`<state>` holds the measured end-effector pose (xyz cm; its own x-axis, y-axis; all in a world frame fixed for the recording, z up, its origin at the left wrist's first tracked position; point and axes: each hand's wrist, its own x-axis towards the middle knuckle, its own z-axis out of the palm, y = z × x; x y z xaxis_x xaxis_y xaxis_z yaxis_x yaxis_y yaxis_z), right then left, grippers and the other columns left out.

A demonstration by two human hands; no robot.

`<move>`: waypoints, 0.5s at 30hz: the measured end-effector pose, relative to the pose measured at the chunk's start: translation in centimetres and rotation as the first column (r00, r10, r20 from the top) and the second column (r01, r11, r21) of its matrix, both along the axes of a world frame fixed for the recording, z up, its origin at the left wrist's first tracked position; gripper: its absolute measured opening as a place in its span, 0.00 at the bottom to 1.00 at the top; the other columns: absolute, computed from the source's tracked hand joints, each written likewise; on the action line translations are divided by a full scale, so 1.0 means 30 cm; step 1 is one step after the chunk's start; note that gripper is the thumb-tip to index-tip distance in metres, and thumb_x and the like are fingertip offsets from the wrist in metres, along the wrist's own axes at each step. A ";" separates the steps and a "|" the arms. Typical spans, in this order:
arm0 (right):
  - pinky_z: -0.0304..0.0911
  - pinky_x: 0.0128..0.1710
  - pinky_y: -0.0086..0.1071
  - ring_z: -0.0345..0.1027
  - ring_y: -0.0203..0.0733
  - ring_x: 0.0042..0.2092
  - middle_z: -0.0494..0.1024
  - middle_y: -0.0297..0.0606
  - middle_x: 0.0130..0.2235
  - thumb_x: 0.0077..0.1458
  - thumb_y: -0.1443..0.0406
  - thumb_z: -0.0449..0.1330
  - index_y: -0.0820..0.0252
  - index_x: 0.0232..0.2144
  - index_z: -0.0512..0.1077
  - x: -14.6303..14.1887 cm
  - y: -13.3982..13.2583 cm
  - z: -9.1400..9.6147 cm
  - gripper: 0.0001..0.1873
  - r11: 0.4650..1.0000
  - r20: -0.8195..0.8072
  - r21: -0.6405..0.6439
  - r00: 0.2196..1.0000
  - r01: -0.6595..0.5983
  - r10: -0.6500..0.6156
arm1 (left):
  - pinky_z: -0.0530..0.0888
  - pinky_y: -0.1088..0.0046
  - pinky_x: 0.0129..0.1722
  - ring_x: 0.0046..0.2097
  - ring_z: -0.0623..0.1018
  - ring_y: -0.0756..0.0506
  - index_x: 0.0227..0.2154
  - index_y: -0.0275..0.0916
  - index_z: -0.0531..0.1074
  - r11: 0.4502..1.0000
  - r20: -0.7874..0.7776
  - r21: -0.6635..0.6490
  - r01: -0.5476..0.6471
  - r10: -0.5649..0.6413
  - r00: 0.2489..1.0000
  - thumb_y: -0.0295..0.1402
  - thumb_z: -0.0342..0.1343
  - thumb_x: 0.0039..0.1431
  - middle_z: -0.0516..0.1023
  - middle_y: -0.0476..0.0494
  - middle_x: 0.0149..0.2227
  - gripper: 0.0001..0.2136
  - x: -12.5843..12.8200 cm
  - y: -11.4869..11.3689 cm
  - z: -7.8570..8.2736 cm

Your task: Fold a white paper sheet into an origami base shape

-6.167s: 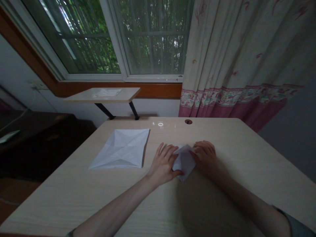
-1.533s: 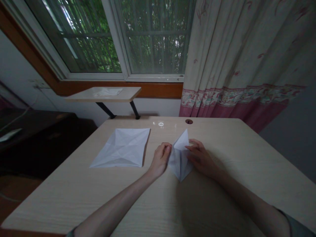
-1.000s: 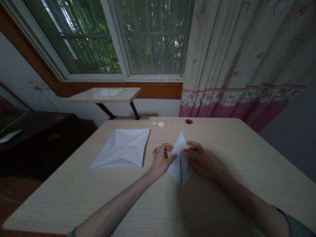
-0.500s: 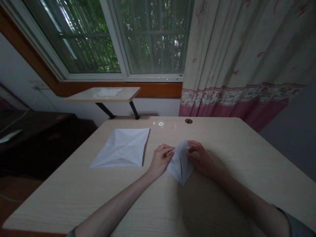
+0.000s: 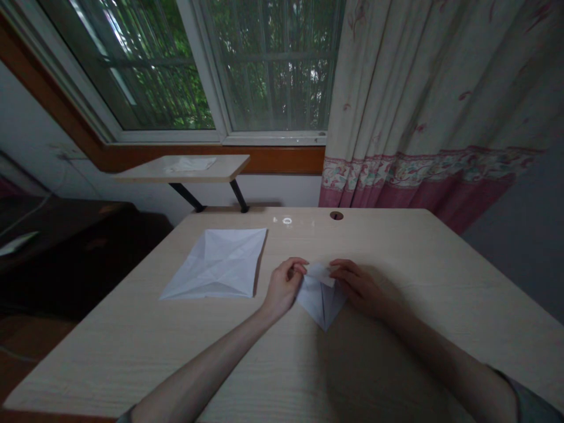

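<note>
A small folded white paper [image 5: 322, 299] lies on the wooden table between my two hands, its lower point facing me and its top part bent down over the body. My left hand [image 5: 285, 285] grips the paper's upper left edge, thumb and fingers closed on it. On the other side, my right hand [image 5: 356, 286] pinches the upper right part at the turned-down flap; its fingertips partly cover the fold. Left of my hands rests a larger creased sheet of white paper [image 5: 220, 261], touched by neither hand.
The light wooden table [image 5: 247, 364] extends to a window and a floral curtain [image 5: 396, 170]. A small raised shelf [image 5: 224, 170] at the back left bears some crumpled white paper [image 5: 194, 164]. A round cable hole [image 5: 336, 215] sits near the far edge.
The upper tip of the folded paper, upright before, is now bent down toward me. Both hands have shifted slightly along with it, and the larger sheet stays in place.
</note>
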<state>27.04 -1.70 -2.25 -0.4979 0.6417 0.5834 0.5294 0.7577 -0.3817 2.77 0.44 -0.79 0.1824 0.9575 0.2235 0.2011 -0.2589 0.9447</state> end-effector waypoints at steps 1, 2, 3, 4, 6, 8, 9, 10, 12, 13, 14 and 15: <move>0.72 0.49 0.41 0.72 0.44 0.52 0.73 0.48 0.53 0.64 0.71 0.50 0.56 0.49 0.72 0.002 -0.001 -0.003 0.15 1.000 0.021 -0.004 1.000 0.004 -0.004 | 0.71 0.72 0.37 0.35 0.76 0.46 0.39 0.38 0.75 1.000 0.003 -0.004 0.005 -0.005 1.000 0.28 0.50 0.57 0.78 0.47 0.31 0.10 -0.001 0.000 -0.001; 0.72 0.49 0.41 0.73 0.44 0.51 0.74 0.47 0.53 0.63 0.71 0.51 0.56 0.49 0.73 0.004 -0.002 -0.004 0.15 1.000 0.048 -0.005 0.999 0.011 -0.011 | 0.71 0.72 0.37 0.35 0.76 0.46 0.38 0.38 0.75 1.000 0.004 -0.006 0.009 -0.009 1.000 0.28 0.50 0.57 0.78 0.47 0.31 0.10 -0.002 0.000 -0.001; 0.72 0.49 0.41 0.73 0.45 0.51 0.75 0.46 0.53 0.63 0.71 0.52 0.56 0.49 0.73 0.006 -0.003 -0.004 0.16 1.000 0.079 0.001 0.997 0.016 -0.016 | 0.71 0.72 0.37 0.35 0.77 0.47 0.38 0.37 0.75 1.000 0.003 -0.007 0.014 -0.014 1.000 0.28 0.50 0.57 0.78 0.47 0.31 0.10 -0.003 0.000 -0.001; 0.72 0.49 0.42 0.73 0.45 0.52 0.75 0.46 0.53 0.62 0.72 0.52 0.55 0.49 0.74 0.007 -0.004 -0.003 0.17 1.000 0.112 0.012 0.993 0.019 -0.020 | 0.71 0.72 0.37 0.35 0.77 0.47 0.38 0.37 0.75 1.000 0.000 -0.008 0.018 -0.018 1.000 0.27 0.50 0.56 0.78 0.47 0.31 0.10 -0.004 0.001 -0.002; 0.71 0.50 0.43 0.73 0.46 0.52 0.76 0.45 0.54 0.61 0.73 0.52 0.54 0.50 0.75 0.008 -0.006 0.005 0.19 0.999 0.178 0.031 0.984 0.010 -0.015 | 0.71 0.72 0.38 0.35 0.77 0.47 0.39 0.37 0.74 1.000 -0.006 -0.004 0.022 -0.022 1.000 0.27 0.50 0.56 0.78 0.47 0.32 0.10 -0.006 0.003 -0.006; 0.70 0.51 0.44 0.73 0.46 0.53 0.76 0.44 0.54 0.60 0.73 0.53 0.52 0.51 0.75 0.005 -0.009 0.017 0.22 1.000 0.234 0.028 0.972 -0.004 -0.003 | 0.72 0.72 0.38 0.36 0.77 0.47 0.39 0.37 0.74 1.000 -0.010 0.001 0.022 -0.022 1.000 0.28 0.50 0.58 0.78 0.46 0.33 0.10 -0.006 0.005 -0.013; 0.70 0.52 0.45 0.73 0.47 0.53 0.77 0.43 0.55 0.59 0.73 0.54 0.51 0.51 0.75 0.002 -0.010 0.023 0.22 1.000 0.257 0.021 0.966 -0.009 0.003 | 0.72 0.72 0.39 0.36 0.77 0.47 0.40 0.37 0.74 1.000 -0.014 0.005 0.015 -0.015 1.000 0.29 0.51 0.58 0.79 0.46 0.33 0.09 -0.005 0.006 -0.017; 0.69 0.52 0.45 0.72 0.47 0.53 0.76 0.42 0.55 0.59 0.73 0.54 0.50 0.51 0.76 -0.001 -0.011 0.027 0.22 1.000 0.277 0.013 0.961 -0.013 0.009 | 0.72 0.71 0.39 0.36 0.78 0.46 0.40 0.37 0.74 1.000 -0.023 0.010 0.007 -0.006 1.000 0.29 0.52 0.59 0.79 0.45 0.34 0.09 -0.004 0.007 -0.020; 0.69 0.53 0.46 0.72 0.48 0.54 0.76 0.42 0.56 0.59 0.73 0.55 0.51 0.50 0.76 -0.008 -0.014 0.033 0.21 1.000 0.303 0.011 0.953 -0.023 0.019 | 0.73 0.71 0.39 0.37 0.78 0.46 0.40 0.37 0.74 0.999 -0.052 0.036 -0.007 0.009 0.999 0.30 0.53 0.59 0.79 0.44 0.35 0.08 -0.002 0.006 -0.024; 0.69 0.53 0.47 0.72 0.49 0.54 0.76 0.42 0.56 0.59 0.72 0.55 0.52 0.50 0.77 -0.012 -0.015 0.033 0.20 1.000 0.310 0.014 0.951 -0.026 0.020 | 0.73 0.70 0.40 0.38 0.77 0.46 0.39 0.37 0.75 0.998 -0.075 0.062 -0.008 0.013 0.997 0.29 0.54 0.58 0.79 0.44 0.36 0.08 -0.002 0.004 -0.024; 0.69 0.52 0.47 0.72 0.49 0.54 0.77 0.43 0.55 0.60 0.72 0.56 0.53 0.50 0.77 -0.015 -0.015 0.032 0.19 1.000 0.311 0.016 0.950 -0.025 0.019 | 0.73 0.70 0.41 0.38 0.77 0.46 0.39 0.38 0.75 0.996 -0.105 0.094 -0.001 0.011 0.994 0.28 0.55 0.58 0.78 0.44 0.37 0.08 -0.002 0.002 -0.023; 0.69 0.52 0.48 0.73 0.49 0.53 0.77 0.43 0.55 0.60 0.71 0.56 0.53 0.49 0.77 -0.017 -0.015 0.030 0.18 1.000 0.306 0.017 0.952 -0.019 0.013 | 0.73 0.69 0.41 0.39 0.77 0.46 0.39 0.39 0.75 0.992 -0.140 0.128 0.015 0.003 0.990 0.27 0.56 0.57 0.78 0.44 0.37 0.08 -0.003 -0.001 -0.021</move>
<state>26.52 -2.16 -1.34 -0.6644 0.6223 0.4139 0.6061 0.7727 -0.1887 2.68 0.40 -1.43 0.2264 0.9213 0.3162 0.3265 -0.3776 0.8665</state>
